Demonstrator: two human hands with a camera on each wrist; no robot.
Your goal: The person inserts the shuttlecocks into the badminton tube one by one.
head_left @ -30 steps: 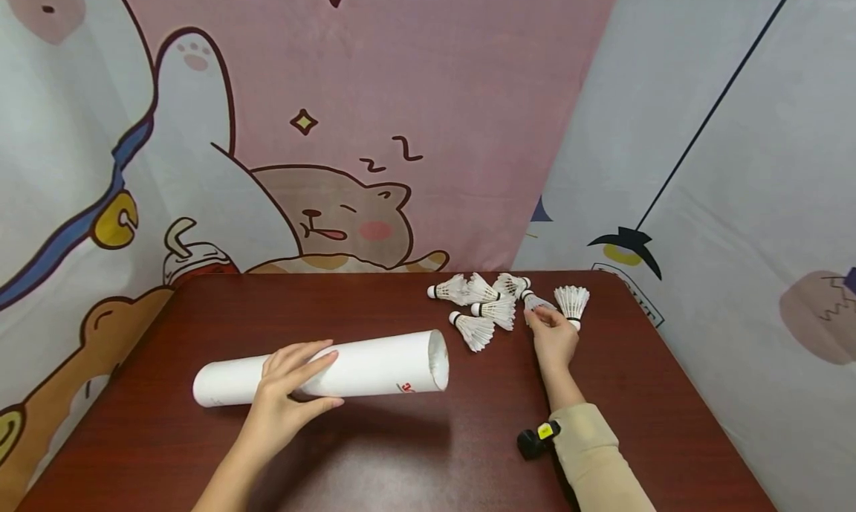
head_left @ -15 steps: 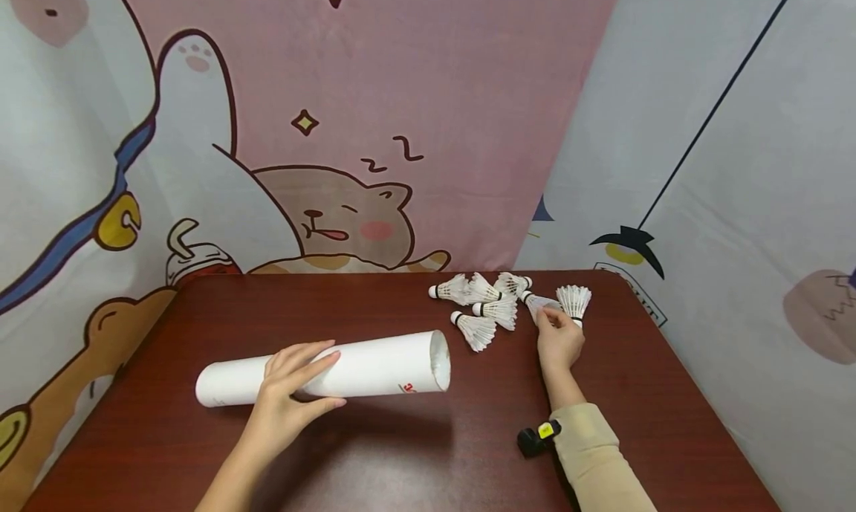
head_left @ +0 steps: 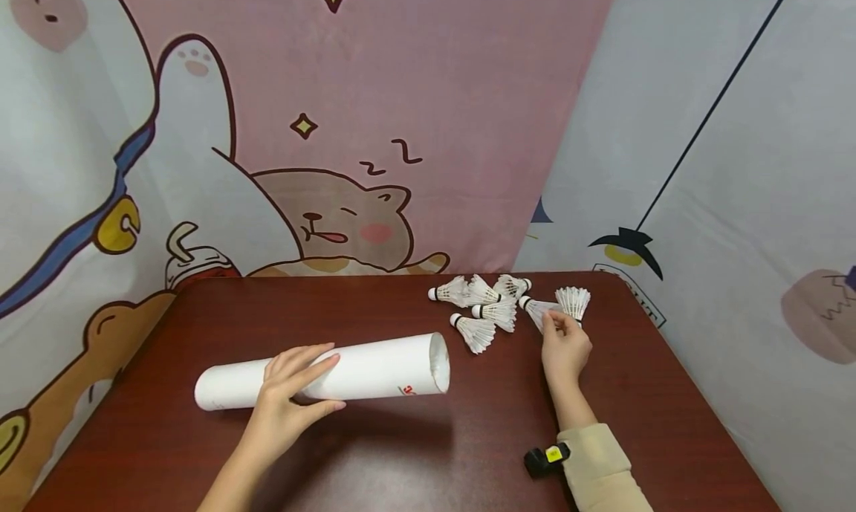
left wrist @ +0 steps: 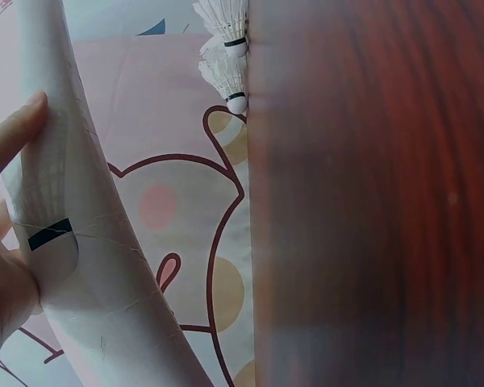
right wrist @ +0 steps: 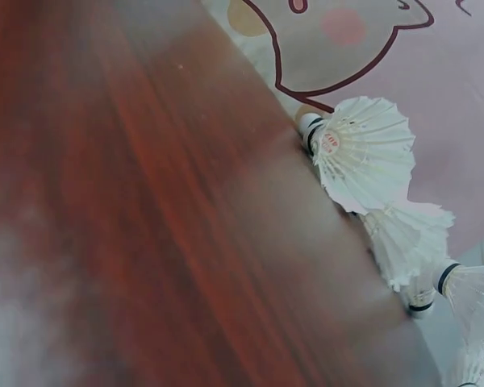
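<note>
A long white shuttlecock tube [head_left: 381, 369] is held across the table by my left hand [head_left: 284, 397], fingers over its top and thumb beneath. Its end facing right is uncovered. In the left wrist view, the tube [left wrist: 105, 266] bears a printed shuttlecock picture. My right hand [head_left: 565, 348] pinches a white feather shuttlecock [head_left: 535, 309] by its skirt, with the cork pointing left. At the right wrist view's edge, the same shuttlecock [right wrist: 469, 290] shows beside a fingertip. Just behind that hand stands another shuttlecock [head_left: 573, 301], cork down and partly covered.
Several loose shuttlecocks [head_left: 475, 332] lie clustered near the back edge of the brown table [head_left: 321, 308], left of my right hand. A black device with a yellow label [head_left: 548, 458] sits at my right wrist. A cartoon-printed cloth [head_left: 435, 88] hangs behind the table.
My right hand has shifted slightly right and toward me, and the pinched shuttlecock's skirt has swung right with it. The left hand and tube stay nearly where they were.
</note>
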